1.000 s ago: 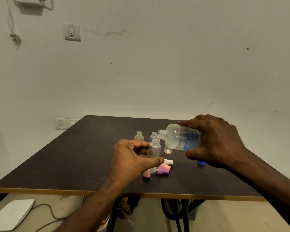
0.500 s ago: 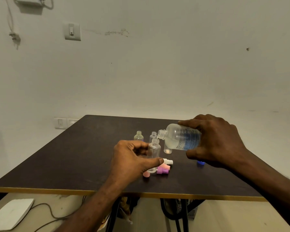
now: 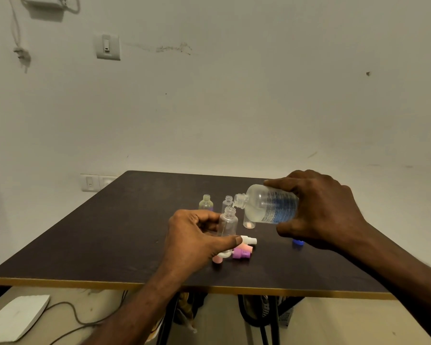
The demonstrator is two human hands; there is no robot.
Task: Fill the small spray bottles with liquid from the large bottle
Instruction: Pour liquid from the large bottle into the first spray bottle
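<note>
1. We see the large bottle [image 3: 269, 206] tipped on its side above the middle of the table [image 3: 90, 240], its open mouth just over the neck of a small spray bottle [image 3: 228, 222].
2. Our right hand [image 3: 321, 210] grasps the large bottle.
3. Our left hand [image 3: 197, 237] grips the small spray bottle upright.
4. Two more small bottles [image 3: 206, 202] stand just behind; pink and purple caps [image 3: 241, 252] lie nearer.

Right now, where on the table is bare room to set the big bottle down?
Bare: the dark tabletop's left half and far edge. Crowded: mid-table, around the pink and purple spray caps, small clear bottles and blue cap.
</note>
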